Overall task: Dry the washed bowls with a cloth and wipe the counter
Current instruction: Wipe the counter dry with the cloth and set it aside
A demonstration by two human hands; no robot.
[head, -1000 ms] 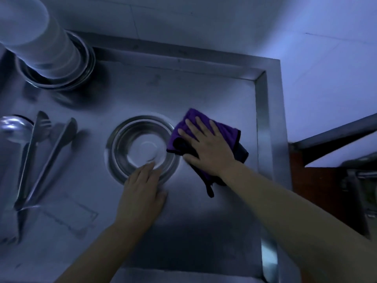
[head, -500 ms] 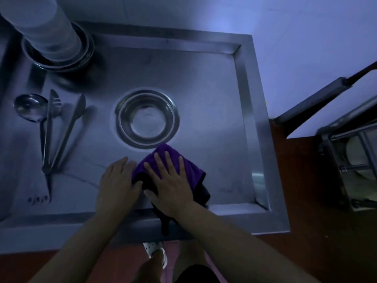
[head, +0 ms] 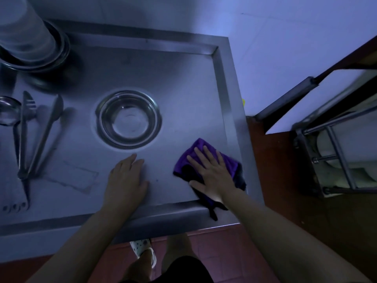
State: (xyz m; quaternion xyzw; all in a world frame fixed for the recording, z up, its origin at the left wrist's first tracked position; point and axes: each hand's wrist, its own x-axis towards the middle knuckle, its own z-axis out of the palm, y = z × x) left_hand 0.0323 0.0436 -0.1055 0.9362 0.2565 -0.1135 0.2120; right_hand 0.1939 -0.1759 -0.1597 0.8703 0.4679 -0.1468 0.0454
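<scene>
We press the soft, limp purple cloth [head: 206, 160] flat under the open-fingered right hand [head: 212, 174], the empty left hand [head: 126, 178] resting flat on the slick steel tabletop [head: 183, 99] just beside it.

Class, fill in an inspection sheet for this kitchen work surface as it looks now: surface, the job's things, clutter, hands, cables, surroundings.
Surface: steel counter with raised rim, dimly lit.
Job's things: purple cloth flat near the right front corner, a tail hanging over the front rim; steel bowl upright mid-counter; stack of bowls back left.
Clutter: ladle, tongs and spoon lying at left.
Hands: right hand pressed flat on the cloth; left hand flat on bare counter.
Cables: nothing seen.
Surroundings: white wall, red floor, metal rack at right.
</scene>
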